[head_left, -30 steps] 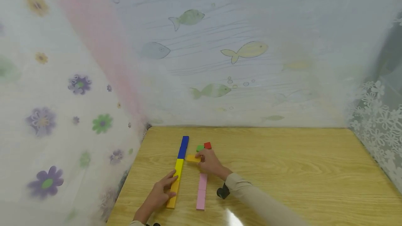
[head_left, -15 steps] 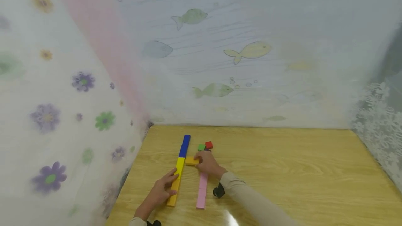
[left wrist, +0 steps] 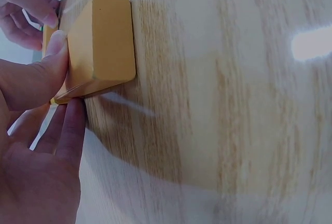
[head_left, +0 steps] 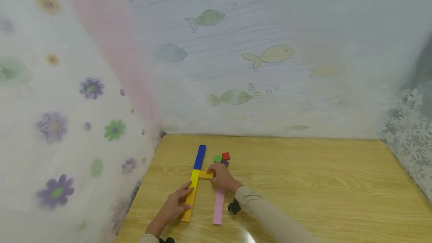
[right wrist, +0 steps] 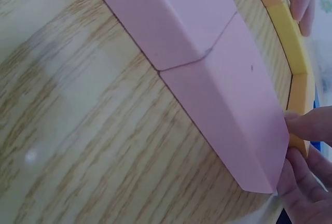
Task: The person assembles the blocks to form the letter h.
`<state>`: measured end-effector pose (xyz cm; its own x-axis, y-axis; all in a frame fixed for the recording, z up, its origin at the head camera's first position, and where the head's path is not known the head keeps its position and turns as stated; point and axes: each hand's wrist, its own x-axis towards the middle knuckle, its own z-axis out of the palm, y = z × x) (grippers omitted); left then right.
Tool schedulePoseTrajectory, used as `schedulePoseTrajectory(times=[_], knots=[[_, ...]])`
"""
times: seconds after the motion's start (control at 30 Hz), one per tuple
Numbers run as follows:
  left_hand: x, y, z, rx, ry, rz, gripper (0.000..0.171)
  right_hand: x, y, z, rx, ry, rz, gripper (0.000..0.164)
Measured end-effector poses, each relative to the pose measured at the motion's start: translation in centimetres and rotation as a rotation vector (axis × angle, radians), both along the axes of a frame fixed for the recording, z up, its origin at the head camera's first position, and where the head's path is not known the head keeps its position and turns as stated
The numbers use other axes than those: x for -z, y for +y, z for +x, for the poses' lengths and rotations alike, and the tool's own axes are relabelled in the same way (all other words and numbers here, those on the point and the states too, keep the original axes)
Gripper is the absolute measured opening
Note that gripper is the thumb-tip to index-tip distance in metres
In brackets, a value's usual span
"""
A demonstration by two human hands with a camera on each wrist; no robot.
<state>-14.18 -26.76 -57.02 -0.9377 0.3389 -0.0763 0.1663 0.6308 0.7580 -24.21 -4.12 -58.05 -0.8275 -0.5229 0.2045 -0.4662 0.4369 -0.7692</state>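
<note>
Right hand (head_left: pixel 223 176): thumb and fingers pinch an orange crosspiece (head_left: pixel 204 175) near its 3 o'clock end, apparently so the 9 o'clock end can butt squarely against the block row (head_left: pixel 195 176). Left hand (head_left: pixel 173 204): thumb and fingers grip that row, presumably to keep it from shifting. Around the crosspiece: the row's blue blocks (head_left: pixel 200 156) towards 11 to 12 o'clock; green block (head_left: pixel 217 158) and red block (head_left: pixel 226 156), 1 to 2 o'clock; pink blocks (head_left: pixel 218 212), 5 o'clock. All rest on the table (head_left: pixel 320 183).
</note>
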Motion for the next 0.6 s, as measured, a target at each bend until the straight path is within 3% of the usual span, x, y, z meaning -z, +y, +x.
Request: schedulePoseTrajectory(times=[0.4, 0.6], knots=[[-0.42, 0.07, 0.10, -0.005, -0.027, 0.041, 0.056, -0.25, -0.19, 0.04, -0.012, 0.003, 0.047, 0.027], [-0.44, 0.15, 0.07, -0.007, -0.044, 0.028, 0.056, -0.86, 0.15, -0.15, -0.021, 0.038, 0.136, 0.027]])
